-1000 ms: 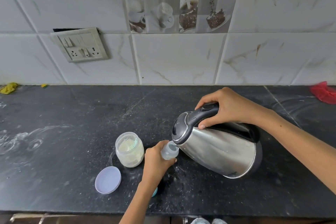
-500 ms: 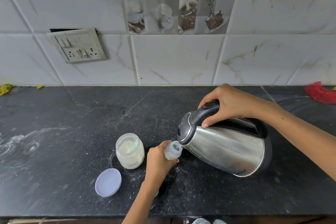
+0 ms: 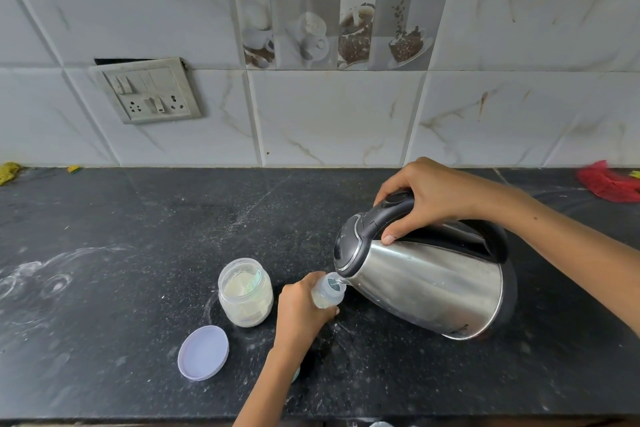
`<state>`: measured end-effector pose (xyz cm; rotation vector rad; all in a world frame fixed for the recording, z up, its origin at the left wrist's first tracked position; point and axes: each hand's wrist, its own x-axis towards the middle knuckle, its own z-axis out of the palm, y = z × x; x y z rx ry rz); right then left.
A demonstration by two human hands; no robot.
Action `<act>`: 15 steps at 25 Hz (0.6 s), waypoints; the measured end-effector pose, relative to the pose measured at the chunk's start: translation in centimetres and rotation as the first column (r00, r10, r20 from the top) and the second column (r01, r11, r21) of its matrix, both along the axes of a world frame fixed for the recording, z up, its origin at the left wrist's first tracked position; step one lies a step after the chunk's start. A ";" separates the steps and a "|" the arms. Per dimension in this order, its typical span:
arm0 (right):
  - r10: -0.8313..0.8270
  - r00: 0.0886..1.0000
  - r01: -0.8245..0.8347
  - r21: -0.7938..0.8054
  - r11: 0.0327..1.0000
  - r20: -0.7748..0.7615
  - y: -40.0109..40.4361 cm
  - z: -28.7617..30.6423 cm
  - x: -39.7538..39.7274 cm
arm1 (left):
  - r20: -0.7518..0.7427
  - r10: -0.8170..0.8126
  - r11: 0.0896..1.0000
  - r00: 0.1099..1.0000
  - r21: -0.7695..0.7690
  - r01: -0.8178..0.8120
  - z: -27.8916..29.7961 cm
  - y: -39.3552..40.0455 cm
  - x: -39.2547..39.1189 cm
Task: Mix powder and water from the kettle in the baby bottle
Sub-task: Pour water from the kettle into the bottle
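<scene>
Pouring step under way. Steel electric kettle [image 3: 427,291] tipped steeply toward the left, spout just over the open mouth of a small clear baby bottle [image 3: 328,292], a thin stream of water visible at the spout. Bottle standing on the dark stone counter [image 3: 121,288], just right of an open glass jar of pale powder [image 3: 245,291] with a scoop inside. Jar's lilac lid [image 3: 203,352] lying flat on the counter in front of the jar, apart from it.

Right hand [image 3: 440,198] wrapped over the kettle's black handle, fingers [image 3: 391,237] curled right round and clenched on it, thumb tip pressed against the steel body. Kettle base lifted clear of the counter on the near side; whether the far edge touches cannot be told.

Left hand [image 3: 301,305] gripping the bottle around its body from the left, fingers closed around it, holding it steady and upright under the spout. Water level inside the bottle hidden by the hand.

Judgement on what comes next: easing the kettle back upright once the bottle is filled enough, setting it down well clear, then capping the bottle and shaking. Small bottle mouth and a heavy kettle call for a slow, steady tilt to avoid spilling water over the left hand.

Switch and socket plate [image 3: 147,90] on the tiled wall behind; red cloth [image 3: 606,184] at the far right of the counter.
</scene>
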<state>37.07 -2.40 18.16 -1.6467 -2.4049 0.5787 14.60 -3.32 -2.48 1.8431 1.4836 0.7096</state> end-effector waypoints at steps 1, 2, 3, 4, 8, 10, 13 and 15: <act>0.002 1.000 -0.002 -0.008 1.000 0.006 0.0 0.1 0.0 | -0.003 -0.002 1.000 1.000 0.000 0.002 0.0 0.0 0.0; 0.005 1.000 -0.005 -0.015 1.000 0.012 0.1 0.1 -0.1 | -0.009 -0.006 1.000 1.000 0.002 0.006 0.1 -0.1 0.0; 0.008 1.000 -0.008 -0.021 1.000 0.018 0.1 0.1 -0.1 | -0.016 -0.009 1.000 1.000 0.007 0.010 0.1 -0.1 0.0; 0.011 1.000 -0.010 -0.026 1.000 0.023 0.1 0.2 -0.2 | -0.024 -0.012 1.000 1.000 0.012 0.012 0.1 -0.1 0.0; 0.012 0.999 -0.010 -0.046 0.999 0.039 0.1 0.4 -0.2 | -0.045 -0.019 1.000 0.999 0.023 0.020 0.3 -0.2 0.1; 0.010 0.999 -0.008 -0.055 0.998 0.043 0.1 0.5 -0.1 | -0.046 -0.026 0.999 0.999 0.029 0.027 0.3 -0.2 0.1; 0.007 0.999 -0.004 -0.063 0.998 0.040 0.0 0.6 -0.2 | -0.048 -0.032 0.999 0.998 0.040 0.034 0.3 -0.2 0.1; 0.008 0.999 -0.005 -0.064 0.998 0.038 0.0 0.7 -0.3 | -0.050 -0.035 0.998 0.998 0.045 0.037 0.4 -0.2 0.2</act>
